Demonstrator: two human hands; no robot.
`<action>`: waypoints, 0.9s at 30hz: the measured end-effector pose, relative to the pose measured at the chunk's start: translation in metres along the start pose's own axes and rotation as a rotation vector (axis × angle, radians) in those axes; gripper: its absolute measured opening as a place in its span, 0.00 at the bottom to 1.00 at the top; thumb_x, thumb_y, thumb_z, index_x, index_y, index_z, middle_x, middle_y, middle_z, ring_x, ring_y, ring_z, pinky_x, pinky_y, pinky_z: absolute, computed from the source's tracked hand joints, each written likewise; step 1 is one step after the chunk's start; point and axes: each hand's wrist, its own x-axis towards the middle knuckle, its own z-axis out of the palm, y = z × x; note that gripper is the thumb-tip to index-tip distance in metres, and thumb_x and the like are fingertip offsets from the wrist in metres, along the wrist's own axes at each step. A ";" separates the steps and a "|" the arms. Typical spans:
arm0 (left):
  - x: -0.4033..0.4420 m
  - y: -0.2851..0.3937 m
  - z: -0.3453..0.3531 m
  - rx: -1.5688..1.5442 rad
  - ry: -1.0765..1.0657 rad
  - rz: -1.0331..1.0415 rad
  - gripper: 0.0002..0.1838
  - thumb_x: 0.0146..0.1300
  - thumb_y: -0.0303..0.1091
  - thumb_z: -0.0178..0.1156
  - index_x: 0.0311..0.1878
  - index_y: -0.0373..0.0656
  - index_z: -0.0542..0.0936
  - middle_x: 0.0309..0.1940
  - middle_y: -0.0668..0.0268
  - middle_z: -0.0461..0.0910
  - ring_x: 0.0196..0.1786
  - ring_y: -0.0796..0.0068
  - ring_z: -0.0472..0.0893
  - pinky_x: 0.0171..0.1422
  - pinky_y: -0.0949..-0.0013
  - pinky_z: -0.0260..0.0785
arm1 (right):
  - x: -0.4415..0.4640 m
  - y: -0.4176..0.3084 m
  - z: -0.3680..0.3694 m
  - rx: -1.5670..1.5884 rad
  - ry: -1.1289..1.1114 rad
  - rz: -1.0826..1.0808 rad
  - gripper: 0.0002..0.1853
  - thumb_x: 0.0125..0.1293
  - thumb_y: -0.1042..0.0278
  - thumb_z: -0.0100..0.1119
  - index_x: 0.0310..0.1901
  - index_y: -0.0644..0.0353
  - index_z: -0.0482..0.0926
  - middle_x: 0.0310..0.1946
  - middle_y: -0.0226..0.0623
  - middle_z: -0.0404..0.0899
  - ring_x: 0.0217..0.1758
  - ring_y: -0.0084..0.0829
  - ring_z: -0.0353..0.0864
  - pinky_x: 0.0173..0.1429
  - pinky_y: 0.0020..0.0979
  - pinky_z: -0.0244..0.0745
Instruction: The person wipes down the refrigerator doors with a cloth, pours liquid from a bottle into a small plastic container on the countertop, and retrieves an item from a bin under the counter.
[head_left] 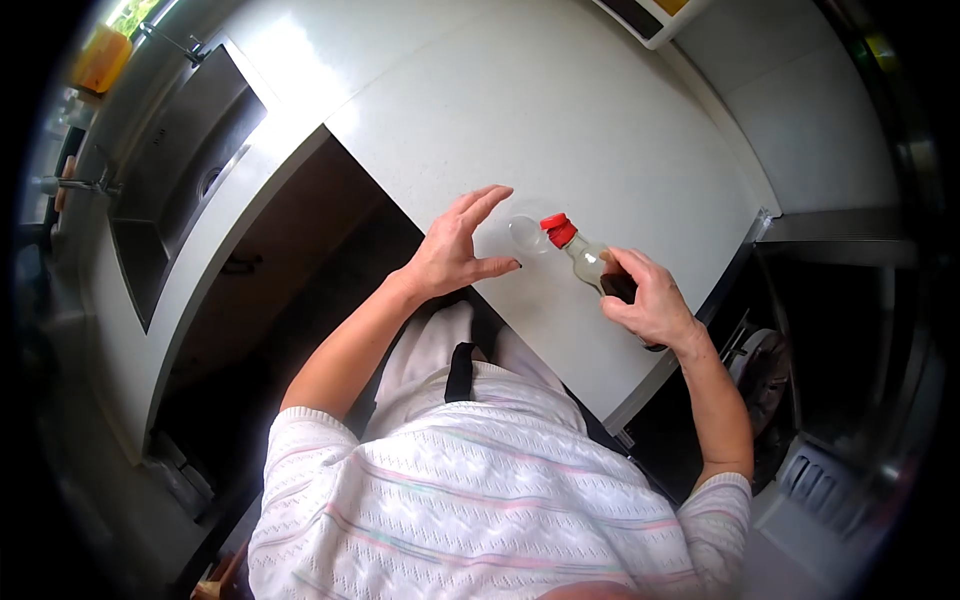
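Note:
My right hand [655, 300] is wrapped round a glass bottle [590, 262] with dark liquid in it and a red cap [558, 229]. The bottle is tilted, its red top toward a clear bowl [525, 234] on the white countertop. At the left of the bowl, my left hand [462, 247] is held with thumb and fingers spread and nothing between them. Whether any liquid is leaving the bottle cannot be made out.
A steel sink [180, 165] with taps lies at the left, near an orange container [101, 58]. The white countertop [520, 110] spreads ahead. A white rack [655, 20] stands at the top, dark appliances at the right. Below the counter is a dark opening.

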 end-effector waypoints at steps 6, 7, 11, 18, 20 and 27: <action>0.027 0.017 -0.020 0.088 0.013 0.187 0.31 0.46 0.35 0.70 0.56 0.46 0.72 0.61 0.60 0.66 0.66 0.58 0.62 0.66 0.60 0.59 | 0.002 -0.003 -0.001 -0.010 -0.028 -0.022 0.23 0.46 0.69 0.56 0.47 0.66 0.71 0.37 0.44 0.73 0.41 0.42 0.74 0.47 0.34 0.70; 0.031 0.016 -0.018 0.110 0.012 0.215 0.26 0.46 0.35 0.70 0.51 0.47 0.76 0.61 0.62 0.66 0.67 0.58 0.60 0.65 0.58 0.60 | 0.002 -0.003 -0.001 -0.009 -0.037 -0.016 0.23 0.46 0.69 0.56 0.47 0.66 0.71 0.37 0.44 0.73 0.42 0.42 0.74 0.48 0.34 0.70; 0.041 0.016 -0.013 0.199 0.038 0.296 0.20 0.46 0.33 0.69 0.45 0.48 0.79 0.60 0.64 0.66 0.66 0.57 0.60 0.64 0.58 0.63 | 0.000 -0.004 -0.003 0.019 -0.041 -0.001 0.24 0.46 0.70 0.56 0.48 0.67 0.70 0.38 0.44 0.73 0.42 0.42 0.74 0.49 0.34 0.70; 0.051 0.015 -0.014 0.257 0.091 0.343 0.10 0.46 0.29 0.68 0.34 0.48 0.81 0.59 0.65 0.68 0.66 0.57 0.61 0.61 0.59 0.66 | -0.002 -0.002 -0.002 -0.022 -0.065 -0.025 0.24 0.46 0.69 0.56 0.48 0.66 0.71 0.39 0.44 0.73 0.43 0.43 0.74 0.49 0.34 0.70; 0.053 0.016 -0.012 0.266 0.098 0.351 0.08 0.45 0.28 0.68 0.31 0.48 0.81 0.58 0.65 0.68 0.65 0.57 0.62 0.61 0.59 0.66 | -0.001 -0.004 -0.003 -0.052 -0.078 -0.027 0.24 0.46 0.69 0.56 0.48 0.66 0.71 0.39 0.44 0.73 0.44 0.43 0.74 0.49 0.35 0.70; 0.057 0.013 -0.009 0.268 0.103 0.386 0.06 0.45 0.28 0.67 0.28 0.47 0.81 0.58 0.64 0.69 0.65 0.57 0.62 0.64 0.57 0.62 | 0.003 -0.009 -0.006 -0.162 -0.079 -0.045 0.24 0.45 0.68 0.56 0.48 0.65 0.70 0.40 0.43 0.73 0.44 0.43 0.73 0.48 0.37 0.71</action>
